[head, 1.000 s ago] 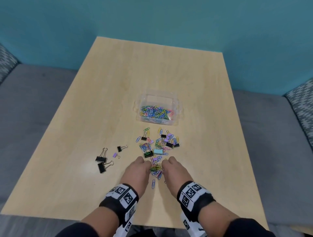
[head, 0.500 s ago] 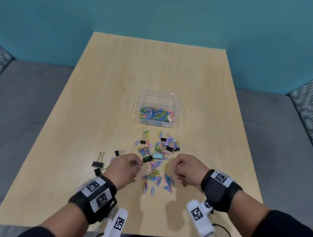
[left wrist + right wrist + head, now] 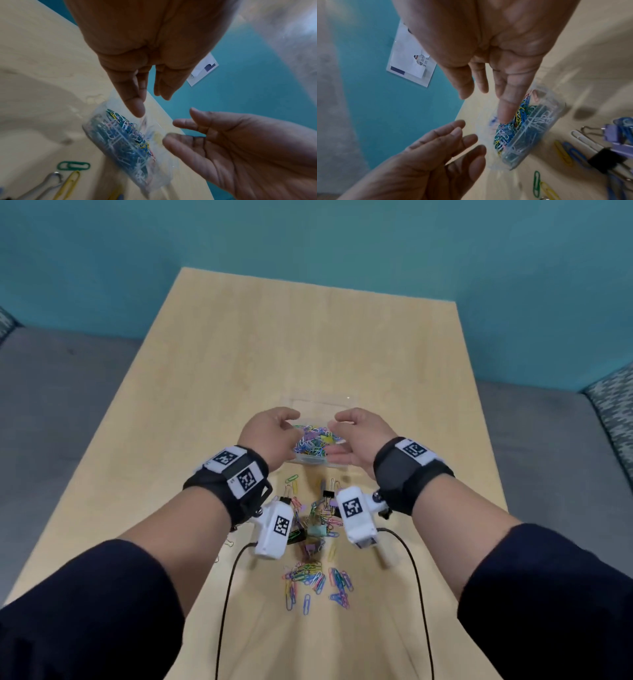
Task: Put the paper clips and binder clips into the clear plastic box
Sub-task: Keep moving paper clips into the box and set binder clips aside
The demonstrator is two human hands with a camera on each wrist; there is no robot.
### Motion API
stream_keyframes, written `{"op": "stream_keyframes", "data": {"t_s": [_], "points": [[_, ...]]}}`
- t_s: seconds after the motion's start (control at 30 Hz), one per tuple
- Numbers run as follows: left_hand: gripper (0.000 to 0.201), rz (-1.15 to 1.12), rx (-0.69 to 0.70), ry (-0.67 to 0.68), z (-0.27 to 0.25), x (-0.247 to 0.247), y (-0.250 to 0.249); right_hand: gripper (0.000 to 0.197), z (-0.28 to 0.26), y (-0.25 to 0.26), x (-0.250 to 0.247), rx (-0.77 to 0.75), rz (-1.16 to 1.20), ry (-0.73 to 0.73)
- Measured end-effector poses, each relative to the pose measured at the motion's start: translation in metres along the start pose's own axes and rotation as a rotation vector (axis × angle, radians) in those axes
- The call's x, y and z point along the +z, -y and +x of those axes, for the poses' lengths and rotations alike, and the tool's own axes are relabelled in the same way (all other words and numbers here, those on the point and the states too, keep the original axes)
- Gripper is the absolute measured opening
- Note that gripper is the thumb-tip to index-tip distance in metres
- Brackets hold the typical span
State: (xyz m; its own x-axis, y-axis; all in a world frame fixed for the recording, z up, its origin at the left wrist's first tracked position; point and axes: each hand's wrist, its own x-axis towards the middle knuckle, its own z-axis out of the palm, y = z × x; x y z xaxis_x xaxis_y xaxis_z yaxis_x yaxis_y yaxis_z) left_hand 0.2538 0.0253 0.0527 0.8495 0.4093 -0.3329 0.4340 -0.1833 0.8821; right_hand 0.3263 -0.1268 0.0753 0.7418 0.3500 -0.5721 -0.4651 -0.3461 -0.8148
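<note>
**A:** Changed in the last half second?

**B:** Up from the loose heap to just above the clear plastic box, mid-surface, a little toward the near edge. Left hand and right hand palm to palm over it, fingers loosened and spread, nothing held.

**A:** Meaning for the task?

**B:** Probably a handful just released onto the paper clips already inside. Far from finished, though: heap left toward the near edge, binder clips between it and the box.

**A:** And around?

**B:** Teal wall behind, grey sofa on both sides, pale wooden surface in between.
</note>
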Motion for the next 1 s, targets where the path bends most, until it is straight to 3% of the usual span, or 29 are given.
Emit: {"op": "stream_keyframes", "data": {"t_s": [0.1,0.17,0.27,0.4,0.5,0.6,0.7,0.77,0.9,1.0], "points": [[0.026,0.302,0.078,-0.056,-0.023,-0.013,0.025,0.041,-0.02,-0.026,-0.013,-0.145,-0.489,-0.038],[0.022,0.524,0.182,-0.071,-0.057,-0.017,0.048,0.04,-0.044,-0.055,-0.019,-0.283,-0.834,-0.017],[0.02,0.686,0.325,0.043,-0.108,-0.009,0.078,0.032,-0.088,-0.1,-0.016,-0.441,-1.092,0.123],[0.059,1.014,0.326,0.222,-0.14,0.013,0.109,0.045,-0.121,-0.151,0.004,-0.554,-1.351,0.214],[0.071,1.157,0.37,0.285,-0.148,0.015,0.112,0.062,-0.129,-0.169,0.019,-0.569,-1.427,0.137],[0.071,1.281,0.448,0.236,-0.153,0.006,0.115,0.068,-0.129,-0.174,0.025,-0.577,-1.439,0.054],[0.085,1.256,0.378,0.31,-0.153,0.003,0.108,0.07,-0.127,-0.173,0.028,-0.565,-1.445,0.031],[0.088,1.225,0.378,0.274,-0.151,0.012,0.106,0.07,-0.127,-0.172,0.028,-0.56,-1.456,0.024],[0.08,1.211,0.402,0.274,-0.143,0.017,0.102,0.066,-0.13,-0.172,0.025,-0.549,-1.459,-0.001],[0.063,1.181,0.5,0.289,-0.144,0.001,0.116,0.062,-0.137,-0.175,0.018,-0.547,-1.448,-0.026]]}}
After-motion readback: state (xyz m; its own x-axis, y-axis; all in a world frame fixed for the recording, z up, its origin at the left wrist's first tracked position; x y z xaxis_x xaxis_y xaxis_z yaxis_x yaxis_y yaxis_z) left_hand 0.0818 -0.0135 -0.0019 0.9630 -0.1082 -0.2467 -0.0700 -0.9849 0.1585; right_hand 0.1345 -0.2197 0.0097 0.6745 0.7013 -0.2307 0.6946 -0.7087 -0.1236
